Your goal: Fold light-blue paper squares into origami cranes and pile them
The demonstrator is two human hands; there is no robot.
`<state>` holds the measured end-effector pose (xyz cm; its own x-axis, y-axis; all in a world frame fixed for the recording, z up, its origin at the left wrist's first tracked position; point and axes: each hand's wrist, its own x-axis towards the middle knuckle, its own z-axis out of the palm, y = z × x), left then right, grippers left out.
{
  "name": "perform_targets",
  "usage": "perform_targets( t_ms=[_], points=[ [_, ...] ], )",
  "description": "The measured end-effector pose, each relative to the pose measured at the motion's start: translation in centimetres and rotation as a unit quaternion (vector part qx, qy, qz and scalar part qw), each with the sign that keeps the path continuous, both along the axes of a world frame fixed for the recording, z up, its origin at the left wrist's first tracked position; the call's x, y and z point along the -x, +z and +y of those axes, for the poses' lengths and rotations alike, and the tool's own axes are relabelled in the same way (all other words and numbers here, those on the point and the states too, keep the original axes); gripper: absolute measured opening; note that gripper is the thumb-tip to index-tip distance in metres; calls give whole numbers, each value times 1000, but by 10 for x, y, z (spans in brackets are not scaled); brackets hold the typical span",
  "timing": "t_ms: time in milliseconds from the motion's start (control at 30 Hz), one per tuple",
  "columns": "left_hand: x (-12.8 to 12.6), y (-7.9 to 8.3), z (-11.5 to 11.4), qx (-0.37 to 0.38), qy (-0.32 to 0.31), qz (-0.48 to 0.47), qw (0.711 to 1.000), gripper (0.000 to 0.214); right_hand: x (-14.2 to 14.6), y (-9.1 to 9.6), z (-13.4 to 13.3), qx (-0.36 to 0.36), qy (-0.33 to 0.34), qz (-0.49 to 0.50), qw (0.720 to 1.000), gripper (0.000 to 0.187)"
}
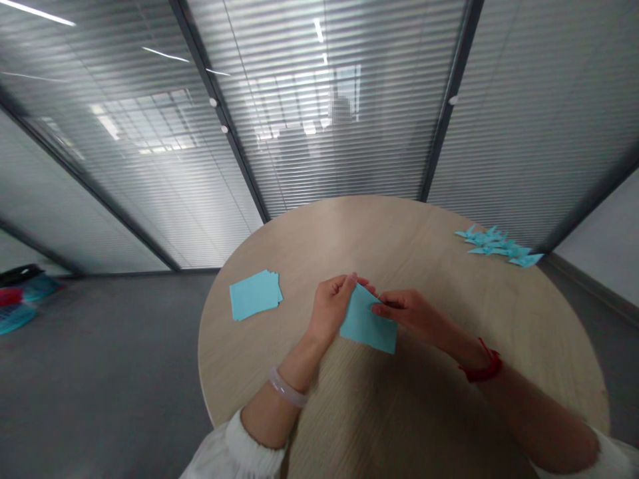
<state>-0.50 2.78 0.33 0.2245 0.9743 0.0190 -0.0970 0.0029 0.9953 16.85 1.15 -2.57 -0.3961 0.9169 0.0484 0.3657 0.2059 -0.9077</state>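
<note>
Between my two hands is a sheet of light blue paper (368, 324), held above the table near its middle. My left hand (333, 303) pinches the paper at its upper left corner, thumb on top. My right hand (405, 309) grips the upper right edge between thumb and fingers. Whether the sheet has a fold in it I cannot tell. To the left lies a stack of light blue paper sheets (254, 295), slightly uneven at its right edge. Several folded blue paper cranes (499, 246) sit in a cluster at the far right.
The round wooden table (349, 219) has its far edge close to a glass partition with blinds (344, 153). Grey floor (124, 372) shows on the left. At the far left edge is a blurred blue and red object (17, 309) I cannot make out.
</note>
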Motion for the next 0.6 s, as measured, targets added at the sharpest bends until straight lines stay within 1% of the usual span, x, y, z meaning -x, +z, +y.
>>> perform_targets(
  t_ms=[300,467,600],
  points=[
    [0,-3,2,-18,15,32,999,33,0,2,1,-3,16,8,1000,43],
    [1,-4,2,12,-9,8,1000,35,1,6,-1,14,-9,10,1000,44],
    [1,-4,2,24,-16,66,997,32,1,8,-1,30,-27,16,999,40]
  ],
)
